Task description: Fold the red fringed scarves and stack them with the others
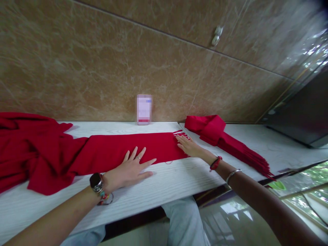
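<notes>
A long red scarf point(110, 150) lies across the white table, flat in its middle and bunched in loose folds at the left. My left hand point(129, 171) rests on its near edge with the fingers spread. At the scarf's fringed right end, my right hand point(189, 147) lies flat, fingers stretched over the fringe and partly hiding it. To the right lies a second red scarf point(217, 131), folded into a narrow strip, its fringe pointing toward the table's front right edge. Neither hand touches that one.
A phone point(144, 109) with a blurred screen leans upright against the brown marbled wall point(107, 68). The white wooden table point(164, 181) has a seam near the right hand. A dark box-like object point(299, 106) stands at the far right. Below the edge shows something green point(278, 185).
</notes>
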`<state>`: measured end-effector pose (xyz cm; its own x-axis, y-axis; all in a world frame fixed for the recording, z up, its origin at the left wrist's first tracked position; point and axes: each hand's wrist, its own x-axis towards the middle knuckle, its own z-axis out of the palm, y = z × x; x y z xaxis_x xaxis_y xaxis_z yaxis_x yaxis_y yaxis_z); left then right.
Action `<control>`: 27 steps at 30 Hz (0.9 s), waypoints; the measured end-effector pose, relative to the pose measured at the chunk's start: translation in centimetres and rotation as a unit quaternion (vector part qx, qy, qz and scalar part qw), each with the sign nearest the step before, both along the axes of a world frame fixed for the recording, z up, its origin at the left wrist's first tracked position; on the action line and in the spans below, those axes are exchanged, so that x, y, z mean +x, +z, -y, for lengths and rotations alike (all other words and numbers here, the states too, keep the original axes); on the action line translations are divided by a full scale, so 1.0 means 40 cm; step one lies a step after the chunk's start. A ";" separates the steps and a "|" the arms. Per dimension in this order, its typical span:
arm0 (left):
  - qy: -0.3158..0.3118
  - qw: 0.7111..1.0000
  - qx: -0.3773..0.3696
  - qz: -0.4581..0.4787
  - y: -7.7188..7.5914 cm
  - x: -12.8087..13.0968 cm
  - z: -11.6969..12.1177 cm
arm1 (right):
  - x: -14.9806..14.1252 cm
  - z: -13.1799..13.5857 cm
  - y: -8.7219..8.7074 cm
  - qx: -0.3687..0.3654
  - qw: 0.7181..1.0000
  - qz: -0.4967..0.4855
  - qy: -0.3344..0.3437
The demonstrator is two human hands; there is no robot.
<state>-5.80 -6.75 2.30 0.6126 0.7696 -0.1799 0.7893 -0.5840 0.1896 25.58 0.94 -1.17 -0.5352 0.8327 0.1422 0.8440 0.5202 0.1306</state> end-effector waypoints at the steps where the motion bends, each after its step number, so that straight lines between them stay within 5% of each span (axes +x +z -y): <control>1: -0.001 1.000 -0.001 0.005 0.004 0.000 0.000 | -0.013 -0.002 0.014 0.002 1.000 -0.020 -0.007; 6: 0.035 0.993 0.106 0.037 0.015 -0.016 -0.026 | -0.152 -0.022 0.083 -0.006 0.992 -0.123 -0.004; 9: 0.093 0.979 0.180 0.024 -0.003 -0.042 -0.060 | -0.252 -0.032 0.079 -0.028 0.990 -0.135 0.021; 11: 0.133 0.978 0.162 -0.002 -0.024 -0.062 -0.082 | -0.298 -0.035 0.056 -0.043 0.991 -0.119 0.035; 16: 0.186 0.978 0.087 -0.035 -0.059 -0.089 -0.110 | -0.269 -0.038 0.004 -0.063 0.995 -0.065 0.035; 21: 0.180 0.981 0.065 -0.030 -0.054 -0.088 -0.112 | -0.164 -0.044 0.005 -0.044 0.993 -0.091 -0.059; 24: 0.182 0.981 0.056 -0.025 -0.053 -0.089 -0.113 | -0.212 -0.028 0.023 -0.037 0.986 -0.146 -0.069; 27: 0.182 0.981 0.050 -0.031 -0.048 -0.087 -0.110 | -0.336 0.014 0.043 -0.045 0.981 -0.186 -0.032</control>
<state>-9.30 -2.33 0.38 0.2834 0.9514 -0.1204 0.9575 -0.2738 0.0902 12.16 0.39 0.54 -0.4064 0.8812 0.2416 0.8560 0.4597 -0.2367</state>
